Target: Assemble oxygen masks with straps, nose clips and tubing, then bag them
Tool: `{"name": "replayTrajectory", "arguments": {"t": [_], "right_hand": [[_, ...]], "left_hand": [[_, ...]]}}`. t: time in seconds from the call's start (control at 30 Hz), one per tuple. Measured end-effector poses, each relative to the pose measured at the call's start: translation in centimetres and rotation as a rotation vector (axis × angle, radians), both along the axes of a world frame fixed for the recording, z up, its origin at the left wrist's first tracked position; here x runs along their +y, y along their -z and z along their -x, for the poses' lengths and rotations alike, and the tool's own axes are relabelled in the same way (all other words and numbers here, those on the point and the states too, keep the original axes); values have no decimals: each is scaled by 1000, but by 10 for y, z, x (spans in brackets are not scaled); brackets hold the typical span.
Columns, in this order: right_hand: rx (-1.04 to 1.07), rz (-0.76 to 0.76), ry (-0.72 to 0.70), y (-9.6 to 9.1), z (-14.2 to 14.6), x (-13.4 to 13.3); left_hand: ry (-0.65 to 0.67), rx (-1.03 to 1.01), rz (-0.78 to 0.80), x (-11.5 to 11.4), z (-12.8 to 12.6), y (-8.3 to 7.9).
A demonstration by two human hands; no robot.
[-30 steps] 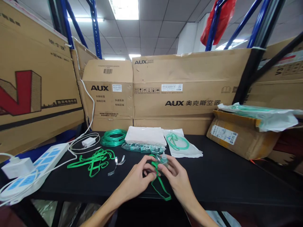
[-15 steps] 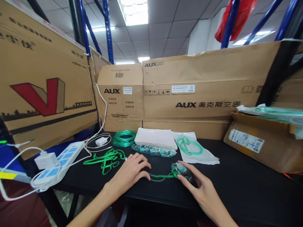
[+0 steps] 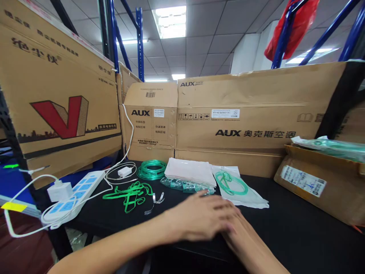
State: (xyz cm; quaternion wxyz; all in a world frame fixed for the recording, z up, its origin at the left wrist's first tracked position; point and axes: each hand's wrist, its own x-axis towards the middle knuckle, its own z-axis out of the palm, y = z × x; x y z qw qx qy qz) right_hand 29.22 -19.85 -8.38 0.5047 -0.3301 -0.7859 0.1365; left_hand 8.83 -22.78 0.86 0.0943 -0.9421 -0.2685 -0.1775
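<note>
My left hand (image 3: 199, 217) reaches across over my right hand (image 3: 238, 232) at the front of the black table. Motion smears the left fingers, and the right fingers are hidden behind them. I cannot make out what either hand holds. The clear mask piece with its green strap, beside the right hand a moment ago, is out of sight. Left of the hands lie small thin clear or shiny pieces (image 3: 154, 201) and a tangle of green elastic straps (image 3: 129, 195). Just behind the hands are clear green-tinted mask parts (image 3: 185, 186) under a stack of white bags (image 3: 189, 170).
A green tubing coil (image 3: 151, 169) lies behind the straps. White packaging (image 3: 251, 198) with pale green tubing (image 3: 232, 183) lies right of centre. A power strip (image 3: 80, 194) with white cables is at left, a cardboard box (image 3: 322, 186) at right. Large cartons (image 3: 228, 148) wall the back.
My left hand has swung right, from beside the straps to over my right hand. The small shiny pieces it covered now show. The mask piece and green strap are now hidden.
</note>
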Motion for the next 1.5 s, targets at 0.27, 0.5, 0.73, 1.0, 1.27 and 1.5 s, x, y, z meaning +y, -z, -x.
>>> {"name": "replayTrajectory", "arguments": {"t": [0.27,0.5,0.73,1.0,1.27,1.5], "right_hand": [[-120,50,179,-10,-10,-25],[-111,31,169,-11,-6,-31],[-105,50,159,-12,-4,-33],[-111,84,146,-19,-3,-39],[-116,106,161,-19,-2,-40],[-122,111,158,-18,-2,-40]], "left_hand": [[-706,-76,166,96,186,-34],[-776,-1,417,132,226,-13],[-776,-124,510,149,257,-13],[-816,-276,531,154,268,-21],[-1119,-305,408,165,265,-22],[-1320,-235,395,181,251,-4]]}}
